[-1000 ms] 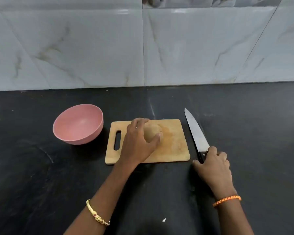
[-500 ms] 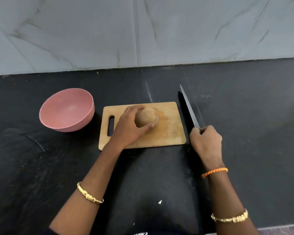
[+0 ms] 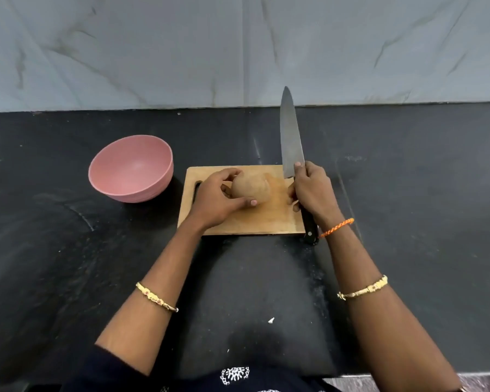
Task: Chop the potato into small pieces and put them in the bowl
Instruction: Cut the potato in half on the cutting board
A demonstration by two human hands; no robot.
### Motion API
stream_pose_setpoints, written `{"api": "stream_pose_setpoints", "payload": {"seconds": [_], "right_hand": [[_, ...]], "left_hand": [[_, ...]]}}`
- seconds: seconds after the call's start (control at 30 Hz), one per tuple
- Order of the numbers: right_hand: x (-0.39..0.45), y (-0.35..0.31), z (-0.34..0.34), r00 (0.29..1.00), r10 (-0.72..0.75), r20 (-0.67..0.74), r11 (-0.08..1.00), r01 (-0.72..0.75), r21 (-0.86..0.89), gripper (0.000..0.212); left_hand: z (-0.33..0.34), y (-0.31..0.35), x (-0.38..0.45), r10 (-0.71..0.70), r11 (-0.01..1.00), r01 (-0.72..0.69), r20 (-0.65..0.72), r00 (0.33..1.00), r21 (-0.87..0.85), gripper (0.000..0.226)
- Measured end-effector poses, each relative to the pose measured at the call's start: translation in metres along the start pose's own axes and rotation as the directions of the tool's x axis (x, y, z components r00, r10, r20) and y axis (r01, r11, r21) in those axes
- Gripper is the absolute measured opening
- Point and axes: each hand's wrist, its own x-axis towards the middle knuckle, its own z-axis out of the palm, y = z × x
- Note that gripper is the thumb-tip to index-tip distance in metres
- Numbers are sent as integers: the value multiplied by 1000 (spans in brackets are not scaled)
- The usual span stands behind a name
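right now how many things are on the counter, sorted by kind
bowl, pink: 1
cutting board, wooden: 1
potato, whole, on the board, held by the left hand: 1
knife, gripped in the right hand: 1
total: 4

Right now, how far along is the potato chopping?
Barely begun. Done: the whole potato sits on the cutting board, steadied by the left hand. In hand: the right hand grips the knife, blade pointing away, no cut visible. Left: all the chopping and filling the empty pink bowl.
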Motion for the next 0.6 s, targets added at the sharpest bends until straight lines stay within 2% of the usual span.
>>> {"api": "stream_pose_setpoints", "payload": {"seconds": [0.07,0.13,0.27,0.37,0.6], "right_hand": [[-12,2,7,998,-57,36,993,61,-100,31],[-25,5,13,991,-122,53,979,129,-159,27],[-46,4,17,974,-226,23,955,226,-194,33],[-60,7,18,979,-204,11,965,203,-165,36],[-75,10,29,987,-152,48,975,158,-155,37]], "left_hand": [[4,-6,-4,-11,999,7,-102,995,-39,75],[3,-9,-6,-29,998,20,-141,990,-61,73],[-12,-6,-8,-42,999,40,-68,997,-27,68],[-18,-7,-15,-46,998,48,-55,997,39,70],[-12,-9,-20,-41,996,47,-83,996,76,73]]}}
